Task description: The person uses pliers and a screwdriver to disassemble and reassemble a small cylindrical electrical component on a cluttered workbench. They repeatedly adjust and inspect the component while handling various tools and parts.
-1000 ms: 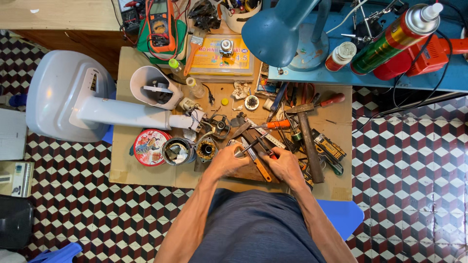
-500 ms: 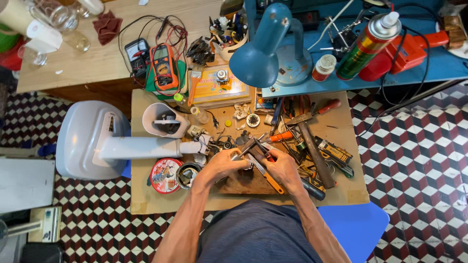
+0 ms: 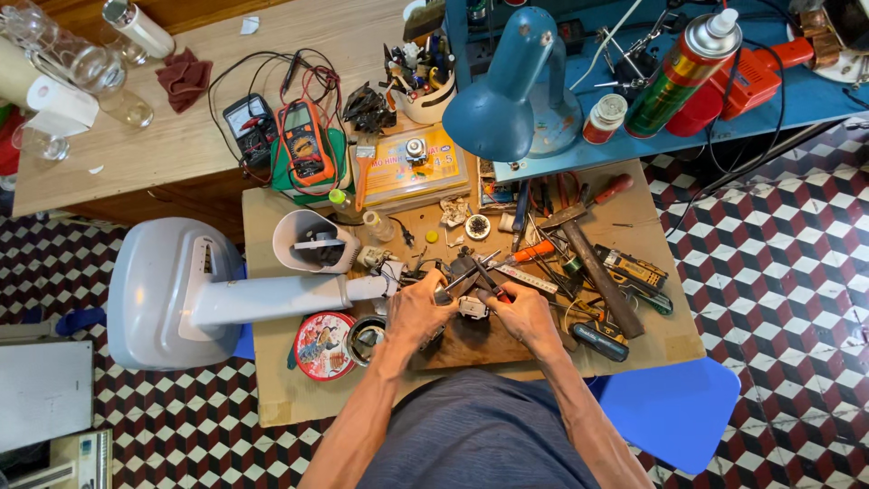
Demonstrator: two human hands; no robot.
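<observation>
Your left hand and right hand met over the wooden board at the front of the low cardboard-topped table. Between them sat a small grey part; your fingers were closed around it from both sides. Your right hand also gripped a thin metal tool, angled up and away. A round printed tin lay just left of your left wrist, a hammer to the right.

Both hands together, fingers curled.
</observation>
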